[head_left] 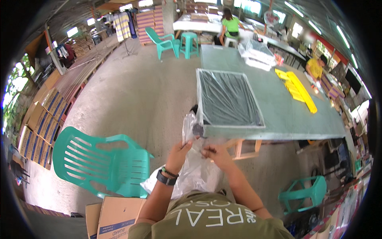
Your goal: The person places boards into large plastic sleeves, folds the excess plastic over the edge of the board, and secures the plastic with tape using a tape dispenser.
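Note:
A clear plastic bag (193, 175) hangs in front of my body, its upper part rising toward the table's near left corner. My left hand (179, 156), with a dark band on the wrist, is closed on the plastic. My right hand (218, 154) pinches the same bag a little to the right, fingers curled. Just above my hands is a small dark thing (197, 130) that I cannot make out. Beyond them, a flat black panel (229, 97) in clear plastic wrap lies on the green-topped table (278, 107) along its left edge.
Yellow folded strips (296, 89) and clear-wrapped stacks (256, 51) lie farther along the table. A green plastic chair (107, 159) stands at my left, beside an open cardboard box (119, 215). A green stool (304, 193) is at the right. Two people sit working farther off.

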Demonstrator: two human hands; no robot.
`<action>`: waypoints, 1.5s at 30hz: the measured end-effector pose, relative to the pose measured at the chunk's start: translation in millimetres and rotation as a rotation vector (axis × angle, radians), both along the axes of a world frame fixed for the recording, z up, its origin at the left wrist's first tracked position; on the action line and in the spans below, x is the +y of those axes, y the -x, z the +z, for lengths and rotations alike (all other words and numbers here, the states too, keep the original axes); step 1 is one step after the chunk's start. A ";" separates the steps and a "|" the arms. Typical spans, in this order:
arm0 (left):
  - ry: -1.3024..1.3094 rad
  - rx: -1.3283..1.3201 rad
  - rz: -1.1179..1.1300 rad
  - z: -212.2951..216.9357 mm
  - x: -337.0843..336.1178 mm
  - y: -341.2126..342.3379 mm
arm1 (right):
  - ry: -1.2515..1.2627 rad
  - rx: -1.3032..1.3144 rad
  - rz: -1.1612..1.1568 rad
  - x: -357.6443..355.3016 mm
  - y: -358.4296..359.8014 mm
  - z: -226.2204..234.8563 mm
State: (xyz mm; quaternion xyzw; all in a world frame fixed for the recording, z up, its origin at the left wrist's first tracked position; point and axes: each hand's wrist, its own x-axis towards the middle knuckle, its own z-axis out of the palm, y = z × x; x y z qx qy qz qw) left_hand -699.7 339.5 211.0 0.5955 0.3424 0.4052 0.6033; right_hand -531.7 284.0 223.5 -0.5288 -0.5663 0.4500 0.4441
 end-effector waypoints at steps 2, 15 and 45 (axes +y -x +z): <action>-0.358 0.170 0.343 1.0 -0.3 1.4 | 0.025 -0.063 -0.068 -0.9 -3.6 -10.3; -0.386 0.125 0.226 11.1 -59.2 -34.1 | 0.173 0.908 0.061 -13.5 -13.5 -35.1; 0.107 -0.054 -0.316 23.0 -83.1 -10.1 | 0.058 0.561 0.387 14.4 32.0 -90.3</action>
